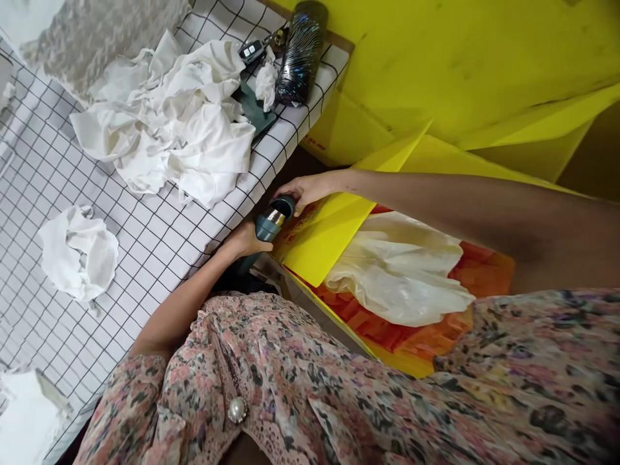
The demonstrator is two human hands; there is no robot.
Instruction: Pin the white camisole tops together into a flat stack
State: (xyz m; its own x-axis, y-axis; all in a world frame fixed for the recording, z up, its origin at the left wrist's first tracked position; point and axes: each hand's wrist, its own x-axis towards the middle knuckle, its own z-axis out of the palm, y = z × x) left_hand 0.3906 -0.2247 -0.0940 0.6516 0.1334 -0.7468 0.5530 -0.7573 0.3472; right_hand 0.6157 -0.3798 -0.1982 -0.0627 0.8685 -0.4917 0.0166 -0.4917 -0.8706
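A teal cylindrical flask with a bright steel collar (272, 218) lies tilted between the person's two hands, just beside the edge of a white counter with a black grid pattern (150, 216). The hands are close together and both clamped on the flask: the left hand (245, 240) wraps its lower body, while the right hand (301, 192) closes over its dark upper end. Directly right of the flask, a flat yellow plastic sheet (322, 240) lies over a bright orange board (479, 274), and a crumpled translucent plastic bag (394, 271) lies further right on that board. Left of the flask, a large crumpled white cloth (167, 123) and a smaller white cloth bundle (80, 254) lie on the counter. Beyond the large cloth, well above the flask in view, are a dark iridescent cylindrical bottle (303, 53), a black car key fob (252, 51) and a dark green fabric piece (254, 110). Farther up and right of the flask stands a large yellow board (450, 61). Below the flask, the person's floral blouse (290, 381) fills the lower view.
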